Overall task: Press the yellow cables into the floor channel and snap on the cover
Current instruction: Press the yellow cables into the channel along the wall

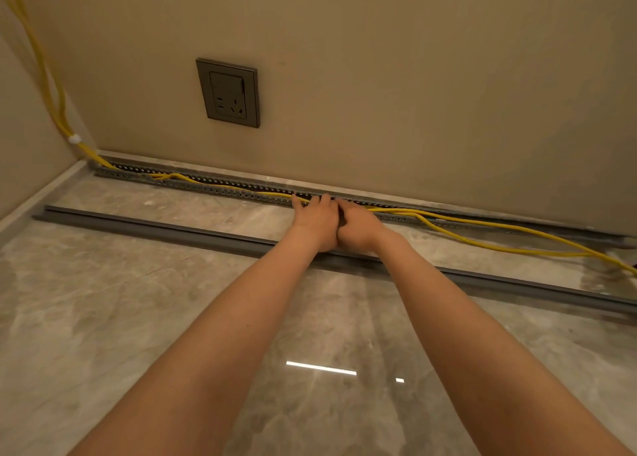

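A grey slotted floor channel (213, 185) runs along the foot of the wall. Yellow cables (482, 230) come down the left corner, lie partly inside the channel on the left, and spill out over its front edge onto the floor on the right. My left hand (315, 219) and my right hand (358, 226) rest side by side, palms down, fingers flat on the cables at the channel's middle. Neither hand grips anything. The long grey cover (155, 226) lies on the floor in front of the channel, passing under my wrists.
A grey wall socket (229, 93) sits on the beige wall above the channel. A white tie (74, 139) binds the cables in the left corner. The glossy marble floor (138, 317) stretches in front of the cover.
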`<state>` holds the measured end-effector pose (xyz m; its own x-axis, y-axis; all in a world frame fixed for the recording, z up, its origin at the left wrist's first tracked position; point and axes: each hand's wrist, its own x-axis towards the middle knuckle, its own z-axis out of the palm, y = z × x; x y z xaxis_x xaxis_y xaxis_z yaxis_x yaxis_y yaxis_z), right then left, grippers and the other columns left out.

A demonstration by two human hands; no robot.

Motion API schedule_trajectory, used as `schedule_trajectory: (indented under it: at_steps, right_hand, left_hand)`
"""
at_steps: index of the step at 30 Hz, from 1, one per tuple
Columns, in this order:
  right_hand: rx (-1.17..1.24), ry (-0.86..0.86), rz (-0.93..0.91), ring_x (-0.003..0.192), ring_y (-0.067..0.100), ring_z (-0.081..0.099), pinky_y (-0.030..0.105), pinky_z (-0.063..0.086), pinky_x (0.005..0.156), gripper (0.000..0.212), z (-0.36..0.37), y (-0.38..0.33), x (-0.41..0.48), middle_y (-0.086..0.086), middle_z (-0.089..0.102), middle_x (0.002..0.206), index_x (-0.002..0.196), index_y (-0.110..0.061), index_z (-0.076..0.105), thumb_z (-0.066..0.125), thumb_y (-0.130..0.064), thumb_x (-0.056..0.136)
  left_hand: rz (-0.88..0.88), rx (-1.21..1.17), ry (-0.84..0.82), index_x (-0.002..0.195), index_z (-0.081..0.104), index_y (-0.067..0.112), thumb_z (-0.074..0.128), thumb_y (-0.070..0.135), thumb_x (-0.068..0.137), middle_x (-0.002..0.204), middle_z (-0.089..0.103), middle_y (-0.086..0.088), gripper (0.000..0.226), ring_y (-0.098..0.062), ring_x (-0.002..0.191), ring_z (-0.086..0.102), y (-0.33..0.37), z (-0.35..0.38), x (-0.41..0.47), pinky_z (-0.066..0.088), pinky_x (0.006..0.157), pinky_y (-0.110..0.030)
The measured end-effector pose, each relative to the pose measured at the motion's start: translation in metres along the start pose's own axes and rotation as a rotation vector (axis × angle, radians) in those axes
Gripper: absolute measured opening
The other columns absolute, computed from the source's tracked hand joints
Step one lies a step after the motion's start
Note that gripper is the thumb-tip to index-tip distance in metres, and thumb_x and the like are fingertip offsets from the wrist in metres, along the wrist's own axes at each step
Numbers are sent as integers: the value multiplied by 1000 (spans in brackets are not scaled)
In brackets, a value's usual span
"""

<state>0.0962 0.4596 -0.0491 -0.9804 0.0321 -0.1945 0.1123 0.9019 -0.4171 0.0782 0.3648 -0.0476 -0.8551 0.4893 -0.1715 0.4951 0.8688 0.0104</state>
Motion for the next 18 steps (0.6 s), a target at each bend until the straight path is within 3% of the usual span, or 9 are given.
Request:
schedule_trajectory:
  at_steps: [2, 5, 10, 18]
  right_hand:
    - [89, -13, 10, 132, 31, 44, 35, 38, 107, 63, -5, 3, -4, 15, 47, 144, 144, -8, 36, 49, 0, 83]
    - [71, 0, -39, 128, 30, 49, 36, 41, 105, 59, -10, 7, -10, 14, 53, 140, 140, -12, 43, 47, 2, 83]
    - [-416, 58, -174, 125, 31, 49, 38, 40, 101, 44, -6, 20, -19, 9, 49, 141, 132, -13, 52, 47, -10, 89]
    - [-534, 267, -63, 125, 31, 43, 39, 36, 103, 48, -9, 48, -22, 13, 44, 136, 136, -11, 43, 49, -3, 89]
  left_hand:
    - [-21, -10, -39, 144, 34, 9, 49, 24, 92, 141, 38, -12, 56, -30, 133, 39, -1, -7, 2, 13, 113, -65]
    - [-40, -15, -68, 137, 47, 15, 48, 22, 91, 136, 44, -9, 47, -30, 127, 47, -1, -14, 5, 17, 113, -64]
    - [-58, 82, -105, 140, 42, 13, 48, 22, 91, 145, 36, -8, 50, -30, 128, 48, 7, -6, 4, 24, 111, -62]
    - [-13, 82, -9, 130, 51, 9, 44, 15, 92, 129, 50, -10, 39, -31, 118, 54, -2, -11, 5, 33, 107, -59]
